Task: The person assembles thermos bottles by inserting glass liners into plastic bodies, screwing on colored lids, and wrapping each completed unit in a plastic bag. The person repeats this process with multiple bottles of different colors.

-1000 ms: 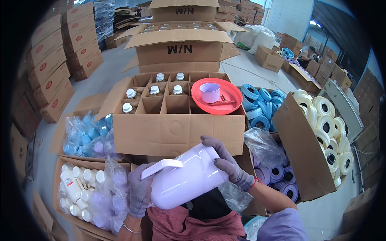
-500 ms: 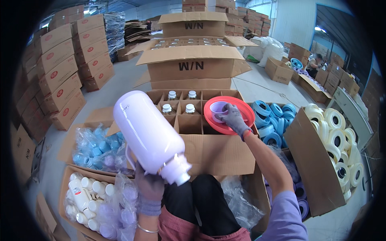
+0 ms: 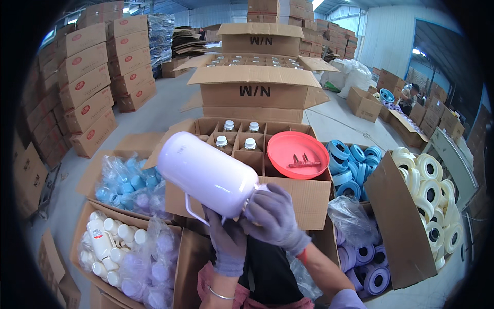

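Observation:
A lavender thermos flask [image 3: 208,172] lies tilted in the air, its base at upper left and its neck end toward my lap. My left hand [image 3: 230,247], in a grey glove, is closed under the neck end next to the flask's handle [image 3: 193,211]. My gloved right hand [image 3: 275,219] is wrapped round the neck end. Between its fingers a lavender edge of the cup [image 3: 263,188] shows; the rest of the cup and the neck are hidden. Beyond the right hand a red round tray [image 3: 285,147] rests on the carton, with reddish-brown pieces [image 3: 304,162] in it.
The divided carton [image 3: 303,198] in front holds several silver-capped bottles [image 3: 222,141]. Left are boxes of blue caps [image 3: 137,182], white cups [image 3: 111,225] and bagged purple ones [image 3: 160,271]. Right are blue [image 3: 349,189], purple [image 3: 376,278] and cream rings [image 3: 428,166]. Carton stacks [image 3: 88,98] stand behind.
My right hand has left the red tray with the purple cup and come to the flask's neck. The flask has shifted slightly right and tilted flatter. The view has moved a little.

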`<state>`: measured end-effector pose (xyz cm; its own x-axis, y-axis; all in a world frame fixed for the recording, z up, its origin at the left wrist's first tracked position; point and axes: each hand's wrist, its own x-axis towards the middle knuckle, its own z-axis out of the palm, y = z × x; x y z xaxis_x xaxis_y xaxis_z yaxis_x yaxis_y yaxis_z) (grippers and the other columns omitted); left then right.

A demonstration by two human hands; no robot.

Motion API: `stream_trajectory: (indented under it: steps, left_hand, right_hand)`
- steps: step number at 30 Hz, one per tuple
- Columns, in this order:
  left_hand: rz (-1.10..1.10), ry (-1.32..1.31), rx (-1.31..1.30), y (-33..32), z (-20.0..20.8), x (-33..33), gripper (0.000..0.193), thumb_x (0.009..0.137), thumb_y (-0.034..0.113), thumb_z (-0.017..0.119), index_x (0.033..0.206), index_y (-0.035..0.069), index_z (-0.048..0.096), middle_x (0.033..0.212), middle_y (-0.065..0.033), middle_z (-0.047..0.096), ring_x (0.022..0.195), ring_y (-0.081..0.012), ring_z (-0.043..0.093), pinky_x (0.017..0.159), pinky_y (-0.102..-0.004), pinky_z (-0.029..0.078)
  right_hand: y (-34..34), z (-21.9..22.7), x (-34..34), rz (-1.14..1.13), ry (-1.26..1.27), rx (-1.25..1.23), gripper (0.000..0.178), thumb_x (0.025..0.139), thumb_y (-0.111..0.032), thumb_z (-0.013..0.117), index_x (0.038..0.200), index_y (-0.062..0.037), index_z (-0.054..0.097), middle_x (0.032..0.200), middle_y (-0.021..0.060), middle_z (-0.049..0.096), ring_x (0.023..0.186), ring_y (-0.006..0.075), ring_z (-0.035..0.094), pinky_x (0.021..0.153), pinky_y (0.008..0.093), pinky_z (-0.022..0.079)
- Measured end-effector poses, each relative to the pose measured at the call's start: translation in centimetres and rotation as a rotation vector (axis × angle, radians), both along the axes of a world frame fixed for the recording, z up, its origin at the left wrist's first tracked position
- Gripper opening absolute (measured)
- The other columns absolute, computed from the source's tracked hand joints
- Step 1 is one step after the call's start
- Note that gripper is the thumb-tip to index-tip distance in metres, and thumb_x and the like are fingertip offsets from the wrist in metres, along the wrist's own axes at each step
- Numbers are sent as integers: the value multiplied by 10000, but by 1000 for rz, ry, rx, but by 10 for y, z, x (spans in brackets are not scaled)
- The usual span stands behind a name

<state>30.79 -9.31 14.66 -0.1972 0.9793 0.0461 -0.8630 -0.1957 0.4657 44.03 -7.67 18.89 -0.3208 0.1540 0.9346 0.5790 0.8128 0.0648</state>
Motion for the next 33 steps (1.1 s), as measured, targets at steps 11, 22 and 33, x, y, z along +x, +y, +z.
stream_trajectory:
  steps: [11, 22, 33]
  left_hand:
    - [92, 182, 106, 10, -24, -26, 525, 1034, 254, 506, 1503, 96, 331, 1405, -102, 452, 1270, -255, 495, 1023, -418, 493]
    - [550, 1408, 119, 11, -25, -48, 458, 987, 82, 564, 1412, -16, 425, 1340, -157, 542, 1143, -273, 606, 966, -395, 507]
    - [-100, 414, -104, -32, -42, -159, 554, 1051, 390, 415, 1445, 1, 414, 1378, -166, 557, 1185, -287, 618, 1027, -451, 517]
  right_hand:
    - [9, -38, -26, 838, 1429, -1158, 397, 933, -316, 644, 1196, -46, 519, 1192, 99, 536, 1085, 217, 553, 875, 360, 495]
    - [-18, -34, -18, 292, 647, -1232, 820, 785, -310, 803, 1336, 21, 293, 1195, 202, 485, 1089, 248, 542, 903, 383, 500]
    - [184, -9, 175, -769, -725, -705, 255, 790, -222, 690, 998, -76, 684, 995, 140, 666, 922, 340, 657, 855, 435, 529]
